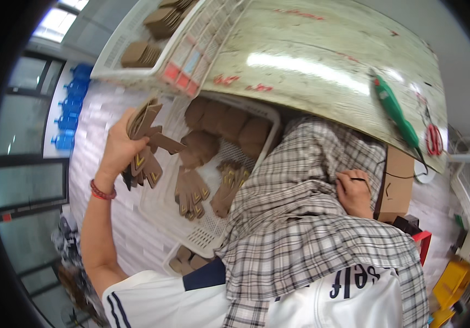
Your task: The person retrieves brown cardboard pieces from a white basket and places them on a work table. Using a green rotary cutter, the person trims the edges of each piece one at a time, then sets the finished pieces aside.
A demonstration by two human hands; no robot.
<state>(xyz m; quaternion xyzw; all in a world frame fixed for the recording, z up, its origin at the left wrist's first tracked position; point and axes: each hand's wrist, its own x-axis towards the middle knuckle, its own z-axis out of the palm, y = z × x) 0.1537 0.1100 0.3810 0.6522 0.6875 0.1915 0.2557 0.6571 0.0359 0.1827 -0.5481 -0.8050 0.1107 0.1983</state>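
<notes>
My left hand (pixel 118 148), raised over the left side of the lower basket, is closed around a bundle of flat brown pieces (pixel 146 121). Some of them fan out below the fingers, with yellow V-shaped marks at their ends. My right hand (pixel 355 192) rests on the plaid cloth (pixel 295 180) over my lap, its fingers curled with nothing visible in them. The white lower basket (pixel 199 236) stands beside my legs. It holds rounded brown stacks (pixel 226 121) at the far side and fanned brown pieces (pixel 189 192) with yellow marks nearer me.
A worn pale-green table (pixel 322 38) lies ahead, with a green corded hand tool (pixel 394 109) and red-handled scissors (pixel 434 141) at its right. Another white basket (pixel 161 68) with brown stacks stands at its left. A cardboard box (pixel 396 188) sits right of my lap.
</notes>
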